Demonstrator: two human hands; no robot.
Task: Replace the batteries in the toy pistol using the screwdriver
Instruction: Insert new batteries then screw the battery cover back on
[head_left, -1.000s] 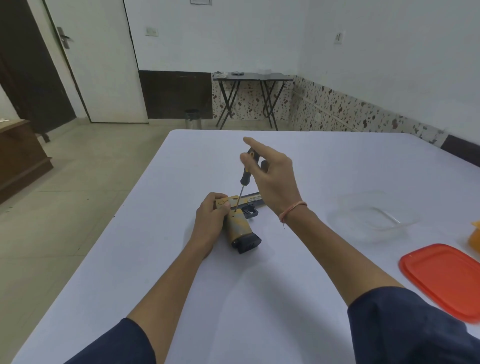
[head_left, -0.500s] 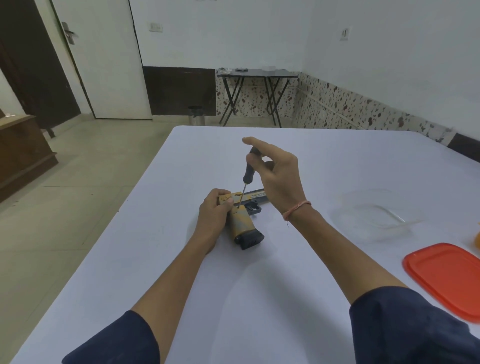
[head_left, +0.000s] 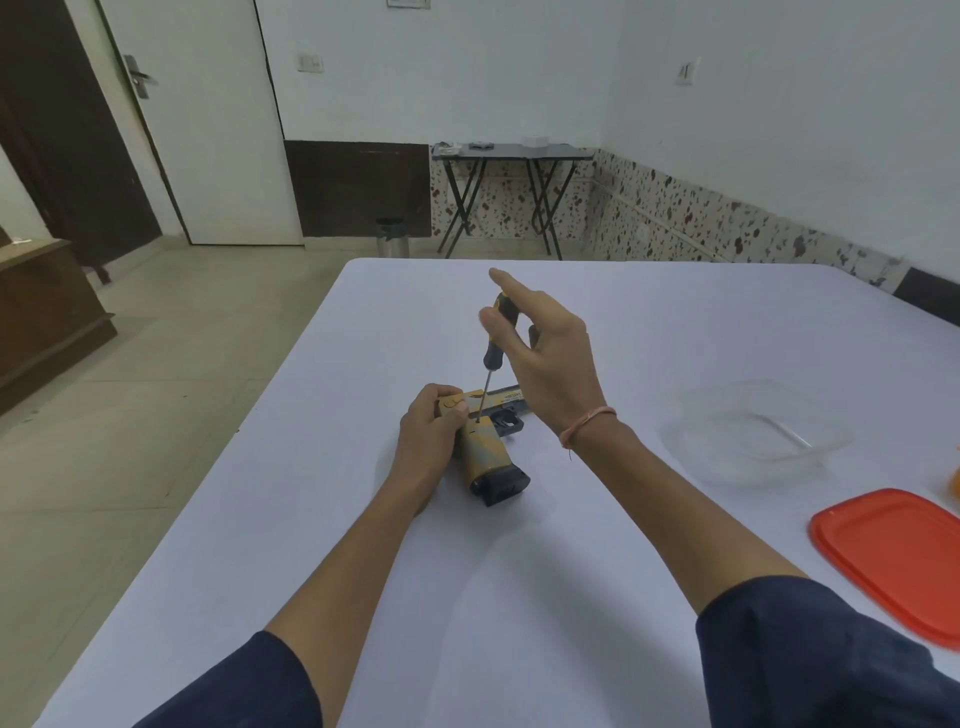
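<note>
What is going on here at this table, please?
A person is working on a toy pistol that lies on the white table. The left hand grips its rear end to steady it. The right hand pinches the screwdriver by the handle and holds it nearly upright, with the tip set on the pistol's body above the grip. A clear container and a red lid lie apart, to the right.

Upright screwdriver (head_left: 492, 356) on toy pistol (head_left: 485, 452)

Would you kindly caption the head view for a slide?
Left hand steadies the toy pistol on the table; right hand holds the screwdriver upright, tip on its grip.
</note>
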